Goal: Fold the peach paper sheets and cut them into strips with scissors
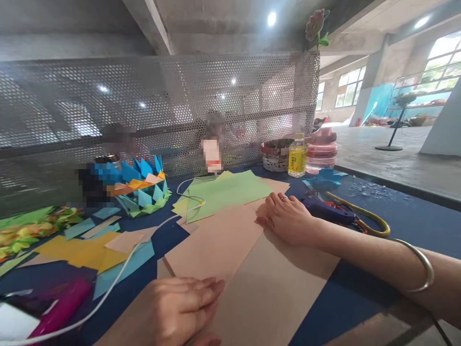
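Sheet of peach rectangular paper (pixel 216 245) | left hand (pixel 183 307), right hand (pixel 288 218): fingers lay close together, pressing paper | uneven pressure risked skewing it

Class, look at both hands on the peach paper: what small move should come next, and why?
Probably slide the left hand along the edge of the upper peach layer to flatten it, since that hand touches near one end while the right hand rests near the other.
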